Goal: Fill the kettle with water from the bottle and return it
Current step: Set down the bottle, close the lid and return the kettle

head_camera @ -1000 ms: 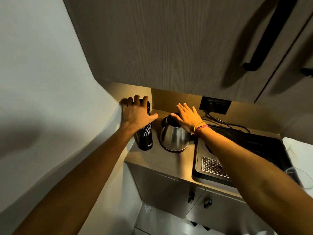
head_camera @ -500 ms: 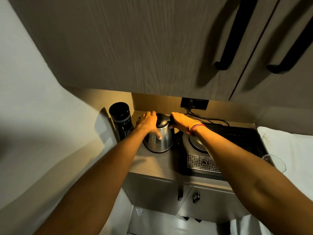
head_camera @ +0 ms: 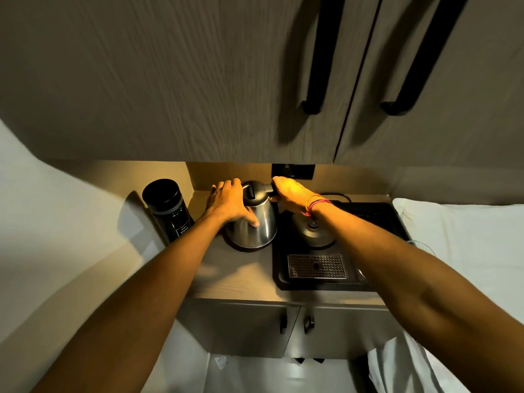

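A steel kettle with a black lid stands on the wooden counter, left of a black tray. My left hand lies flat against the kettle's left side, fingers spread over the body. My right hand is closed around the kettle's black handle at its upper right. A black bottle with a black cap and a white label stands upright at the counter's far left, apart from both hands. The kettle's round base sits on the tray, partly under my right forearm.
The black tray holds a perforated metal drip grate. A wall socket with a cord is behind the kettle. Upper cabinets with long black handles hang low overhead. A glass rim and white bedding are at the right.
My left hand left the bottle and moved right onto the kettle's side. My right hand shifted from the kettle's top to grip its handle. The camera view moved closer and rightward.
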Demonstrator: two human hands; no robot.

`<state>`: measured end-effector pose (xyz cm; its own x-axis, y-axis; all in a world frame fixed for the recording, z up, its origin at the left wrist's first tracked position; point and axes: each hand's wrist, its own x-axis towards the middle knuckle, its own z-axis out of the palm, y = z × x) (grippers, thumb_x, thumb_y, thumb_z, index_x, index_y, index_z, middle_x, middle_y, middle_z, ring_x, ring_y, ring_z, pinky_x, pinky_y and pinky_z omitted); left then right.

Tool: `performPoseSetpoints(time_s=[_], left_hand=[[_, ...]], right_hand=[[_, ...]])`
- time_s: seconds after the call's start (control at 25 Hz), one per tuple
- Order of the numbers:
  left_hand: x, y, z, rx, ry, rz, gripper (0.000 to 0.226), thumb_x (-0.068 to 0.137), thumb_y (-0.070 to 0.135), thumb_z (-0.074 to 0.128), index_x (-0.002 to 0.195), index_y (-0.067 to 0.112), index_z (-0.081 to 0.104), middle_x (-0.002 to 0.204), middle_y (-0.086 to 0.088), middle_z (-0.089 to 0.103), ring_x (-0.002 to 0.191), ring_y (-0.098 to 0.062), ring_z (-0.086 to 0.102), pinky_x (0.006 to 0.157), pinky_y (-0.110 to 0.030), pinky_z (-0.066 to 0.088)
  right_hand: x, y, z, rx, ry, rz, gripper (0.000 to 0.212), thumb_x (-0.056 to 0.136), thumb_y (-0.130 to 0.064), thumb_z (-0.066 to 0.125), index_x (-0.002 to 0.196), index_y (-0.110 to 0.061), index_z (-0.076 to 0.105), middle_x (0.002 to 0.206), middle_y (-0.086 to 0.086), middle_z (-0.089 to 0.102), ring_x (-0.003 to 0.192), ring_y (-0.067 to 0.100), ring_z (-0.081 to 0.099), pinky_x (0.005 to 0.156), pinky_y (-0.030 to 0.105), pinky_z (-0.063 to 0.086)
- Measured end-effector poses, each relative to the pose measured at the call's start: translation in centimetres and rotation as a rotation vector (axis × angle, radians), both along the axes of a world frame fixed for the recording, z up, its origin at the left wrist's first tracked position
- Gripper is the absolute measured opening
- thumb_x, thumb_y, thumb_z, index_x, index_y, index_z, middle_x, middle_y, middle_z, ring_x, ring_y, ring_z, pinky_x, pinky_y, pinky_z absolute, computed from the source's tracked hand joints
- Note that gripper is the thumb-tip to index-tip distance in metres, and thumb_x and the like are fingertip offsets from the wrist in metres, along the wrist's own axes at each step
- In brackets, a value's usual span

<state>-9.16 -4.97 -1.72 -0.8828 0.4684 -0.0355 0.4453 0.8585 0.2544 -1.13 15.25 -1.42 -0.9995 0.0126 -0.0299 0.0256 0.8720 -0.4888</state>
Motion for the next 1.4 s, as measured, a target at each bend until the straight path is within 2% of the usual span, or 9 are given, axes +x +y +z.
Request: performPoseSetpoints(time_s=[0.2, 0.4, 0.48, 0.6, 0.68, 0.84, 1.12, 1.32, 1.4], left_hand=[[0.7, 4.9, 2.6, -0.003, 0.071, -0.09, 0.113, 0.038, 0.063, 0.094, 0.126, 0.007, 0.051, 0.128, -0.015, 0.056, 0.125, -0.034, 0.049, 0.103, -0.047, 0.045], [2.1, 10.1, 3.2, 0.061, 0.081, -0.175, 0.102, 0.043, 0.066, 0.092, 0.117, 0.003, 0.06, 0.12, -0.016, 0.065, 0.116, -0.037, 0.059, 0.095, -0.046, 0.052], [2.8, 12.0, 2.9, 0.082, 0.056, -0.202, 0.101, 0.044, 0.065, 0.093, 0.118, 0.004, 0.059, 0.121, -0.015, 0.064, 0.118, -0.035, 0.057, 0.098, -0.045, 0.051], [3.6, 14.3, 2.0, 0.108, 0.01, -0.216, 0.106, 0.045, 0.063, 0.094, 0.125, 0.004, 0.055, 0.128, -0.015, 0.058, 0.125, -0.034, 0.051, 0.102, -0.047, 0.049], [3.8, 15.5, 1.9, 0.094, 0.004, -0.236, 0.106, 0.046, 0.064, 0.093, 0.126, 0.004, 0.056, 0.129, -0.015, 0.059, 0.127, -0.034, 0.05, 0.102, -0.048, 0.05], [4.2, 16.8, 1.8, 0.074, 0.038, -0.255, 0.114, 0.046, 0.065, 0.093, 0.132, 0.004, 0.051, 0.134, -0.016, 0.056, 0.128, -0.035, 0.051, 0.102, -0.044, 0.05], [3.8, 16.1, 0.9, 0.048, -0.041, -0.247, 0.103, 0.046, 0.062, 0.094, 0.122, 0.008, 0.05, 0.123, -0.014, 0.058, 0.119, -0.032, 0.052, 0.097, -0.048, 0.051], [4.0, 15.9, 0.3, 0.088, -0.033, -0.252, 0.107, 0.046, 0.061, 0.095, 0.128, 0.01, 0.049, 0.128, -0.013, 0.059, 0.122, -0.034, 0.053, 0.101, -0.051, 0.048], [4.0, 15.9, 0.2, 0.071, -0.005, -0.255, 0.109, 0.048, 0.064, 0.093, 0.131, 0.01, 0.048, 0.13, -0.013, 0.061, 0.123, -0.036, 0.055, 0.104, -0.051, 0.045]], right_hand=[[0.6, 2.8, 2.3, 0.015, 0.091, -0.008, 0.016, 0.088, -0.02, 0.056, 0.088, -0.009, 0.044, 0.085, 0.012, 0.051, 0.063, 0.015, 0.041, 0.063, 0.03, 0.031], [1.6, 8.4, 2.9, 0.055, 0.049, -0.091, 0.025, 0.09, -0.021, 0.059, 0.104, -0.001, 0.059, 0.107, 0.018, 0.066, 0.095, 0.031, 0.061, 0.079, 0.037, 0.046], [2.3, 10.3, 2.6, 0.016, 0.035, -0.13, 0.021, 0.09, -0.02, 0.059, 0.102, -0.002, 0.06, 0.101, 0.015, 0.067, 0.091, 0.029, 0.061, 0.078, 0.038, 0.048], [3.4, 12.8, 1.8, -0.029, 0.021, -0.177, 0.01, 0.089, -0.014, 0.059, 0.096, -0.008, 0.058, 0.082, 0.001, 0.057, 0.078, 0.019, 0.054, 0.067, 0.029, 0.038], [3.9, 14.0, 1.6, -0.043, 0.021, -0.197, 0.013, 0.09, -0.015, 0.059, 0.099, -0.005, 0.057, 0.078, -0.002, 0.051, 0.071, 0.016, 0.049, 0.063, 0.027, 0.036], [4.2, 15.6, 1.3, 0.019, -0.002, -0.171, 0.02, 0.092, -0.02, 0.058, 0.103, -0.004, 0.054, 0.087, 0.005, 0.052, 0.07, 0.015, 0.049, 0.056, 0.022, 0.033], [3.9, 15.2, 0.5, 0.132, -0.008, -0.119, 0.022, 0.091, -0.024, 0.058, 0.103, -0.008, 0.052, 0.101, 0.013, 0.057, 0.084, 0.024, 0.053, 0.071, 0.033, 0.038], [4.4, 15.9, 0.1, -0.196, 0.005, -0.216, 0.028, 0.094, -0.033, 0.053, 0.107, -0.01, 0.061, 0.095, 0.005, 0.062, 0.081, 0.016, 0.057, 0.07, 0.027, 0.044], [4.3, 15.9, -0.4, -0.334, 0.05, -0.301, 0.033, 0.097, -0.034, 0.046, 0.097, -0.006, 0.063, 0.089, 0.006, 0.059, 0.08, 0.017, 0.053, 0.072, 0.028, 0.041]])
